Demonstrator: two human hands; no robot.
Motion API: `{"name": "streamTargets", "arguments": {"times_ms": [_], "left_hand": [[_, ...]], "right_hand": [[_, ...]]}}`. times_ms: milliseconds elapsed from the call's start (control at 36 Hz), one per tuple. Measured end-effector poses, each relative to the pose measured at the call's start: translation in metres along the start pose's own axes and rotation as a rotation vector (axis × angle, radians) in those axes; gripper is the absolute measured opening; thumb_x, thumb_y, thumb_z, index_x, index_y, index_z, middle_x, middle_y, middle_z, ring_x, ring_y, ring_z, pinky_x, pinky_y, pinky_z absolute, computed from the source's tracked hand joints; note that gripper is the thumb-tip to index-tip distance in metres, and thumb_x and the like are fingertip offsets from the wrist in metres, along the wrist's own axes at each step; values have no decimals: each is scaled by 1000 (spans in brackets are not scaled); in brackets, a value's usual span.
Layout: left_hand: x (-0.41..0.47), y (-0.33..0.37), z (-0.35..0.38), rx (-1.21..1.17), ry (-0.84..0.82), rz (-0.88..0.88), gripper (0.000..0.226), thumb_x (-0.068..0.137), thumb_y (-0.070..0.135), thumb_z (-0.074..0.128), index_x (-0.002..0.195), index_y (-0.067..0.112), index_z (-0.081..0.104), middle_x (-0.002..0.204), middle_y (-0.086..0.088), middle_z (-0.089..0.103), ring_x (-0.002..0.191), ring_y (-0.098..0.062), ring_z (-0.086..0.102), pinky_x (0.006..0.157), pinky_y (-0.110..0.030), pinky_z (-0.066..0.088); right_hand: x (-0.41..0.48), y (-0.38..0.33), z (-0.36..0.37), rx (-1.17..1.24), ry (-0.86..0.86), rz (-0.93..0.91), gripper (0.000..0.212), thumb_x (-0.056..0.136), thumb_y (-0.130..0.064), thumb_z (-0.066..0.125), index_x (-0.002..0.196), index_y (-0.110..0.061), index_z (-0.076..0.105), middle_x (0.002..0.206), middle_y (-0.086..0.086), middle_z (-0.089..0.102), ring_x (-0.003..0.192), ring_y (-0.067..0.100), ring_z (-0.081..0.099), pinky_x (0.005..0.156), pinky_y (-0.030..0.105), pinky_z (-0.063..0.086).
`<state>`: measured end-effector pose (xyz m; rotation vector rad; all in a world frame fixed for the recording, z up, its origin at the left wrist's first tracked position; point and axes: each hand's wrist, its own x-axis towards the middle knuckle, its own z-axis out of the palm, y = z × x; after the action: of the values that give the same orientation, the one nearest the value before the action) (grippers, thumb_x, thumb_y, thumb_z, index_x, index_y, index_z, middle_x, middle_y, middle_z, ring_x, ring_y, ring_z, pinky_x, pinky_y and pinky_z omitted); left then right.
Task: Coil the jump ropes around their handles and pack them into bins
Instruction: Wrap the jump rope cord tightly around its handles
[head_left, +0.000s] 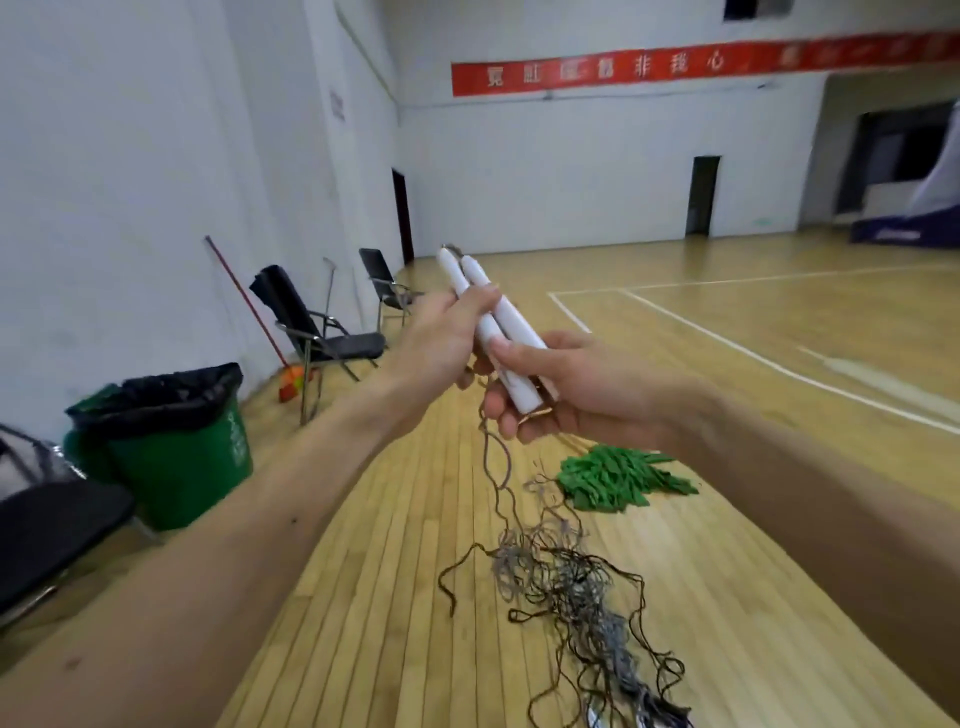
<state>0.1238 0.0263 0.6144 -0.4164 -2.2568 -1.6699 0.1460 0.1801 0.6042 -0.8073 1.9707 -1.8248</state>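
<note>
Closest to me, low on the left, a dark chair seat (52, 530) pokes in from the edge, only partly visible. On the wooden floor (363, 597), right below the person's arms, lies a tangle of cords (582, 592), brown and grey strands knotted so loosely that I cannot count them. One thin rope (491, 457) rises from that heap to the hands. Just beyond the tangle sits one pile of green bands (618, 475). To the left stands one green bin (176, 457) lined with a black bag.

Held at chest height over the floor are two white handles (496, 319), side by side and touching, tilted with their far ends up. The left hand (441, 343) has its fingers (480, 297) wrapped over the middle of the pair. The right hand (566, 384) grasps the lower ends, thumb on top and the other fingers underneath.

Farther back along the left wall stand two folding chairs, one nearer (322, 332) and one behind it (387, 286). A single broom (249, 306) with a red shaft leans on the wall beside the nearer chair. White court lines (727, 338) cross the floor to the right. The far walls show two dark doorways, one in the corner (402, 213) and one further right (702, 195), and one red banner (675, 62) high above them.
</note>
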Motion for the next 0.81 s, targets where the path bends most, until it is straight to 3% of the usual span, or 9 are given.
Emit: {"name": "streamTargets", "arguments": {"times_ms": [111, 222, 333, 417, 611, 722, 806], "left_hand": [[-36, 49, -2, 6, -37, 57, 40, 103, 37, 47, 108, 4, 69, 95, -24, 72, 66, -17, 63, 60, -31, 48], [-77, 61, 2, -31, -100, 31, 42, 105, 39, 44, 107, 5, 68, 78, -16, 68, 43, -8, 56, 46, -22, 44], [-122, 48, 8, -25, -187, -38, 71, 95, 65, 35, 102, 3, 70, 86, -24, 70, 60, -17, 60, 56, -29, 46], [-148, 25, 13, -37, -121, -116, 88, 80, 77, 33, 98, -1, 69, 89, -21, 71, 63, -17, 63, 50, -23, 45], [-189, -35, 33, -71, -39, -308, 45, 104, 41, 47, 89, 6, 72, 70, -13, 64, 57, -20, 58, 44, -27, 39], [-203, -51, 43, -134, -46, -398, 41, 104, 32, 46, 92, 2, 72, 70, -11, 61, 57, -17, 57, 44, -27, 38], [-210, -61, 51, -166, -15, -455, 40, 103, 30, 46, 94, 1, 72, 72, -9, 60, 56, -17, 57, 46, -28, 38]], "right_hand": [[-39, -35, 28, 13, 38, -72, 31, 106, -36, 45, 98, -9, 61, 79, 6, 66, 66, 17, 63, 59, 27, 52], [-74, -30, 51, 88, 78, -77, 29, 104, -34, 47, 92, -11, 61, 75, 5, 64, 61, 17, 60, 51, 25, 50], [-112, 2, 73, 199, 94, 0, 30, 99, -34, 51, 106, -6, 58, 75, 7, 64, 58, 18, 59, 45, 24, 47], [-137, 35, 88, 191, 136, 63, 30, 102, -32, 51, 113, -4, 55, 76, 10, 64, 58, 20, 58, 45, 25, 46], [-177, 98, 108, 180, 169, 164, 23, 102, -28, 53, 104, -5, 55, 77, 12, 63, 55, 20, 55, 42, 27, 40], [-189, 117, 112, 183, 185, 190, 26, 98, -34, 56, 97, -8, 55, 73, 9, 57, 53, 19, 50, 44, 27, 38], [-195, 129, 113, 257, 198, 247, 29, 99, -34, 54, 104, -6, 54, 71, 6, 53, 51, 16, 46, 46, 25, 34]]}}
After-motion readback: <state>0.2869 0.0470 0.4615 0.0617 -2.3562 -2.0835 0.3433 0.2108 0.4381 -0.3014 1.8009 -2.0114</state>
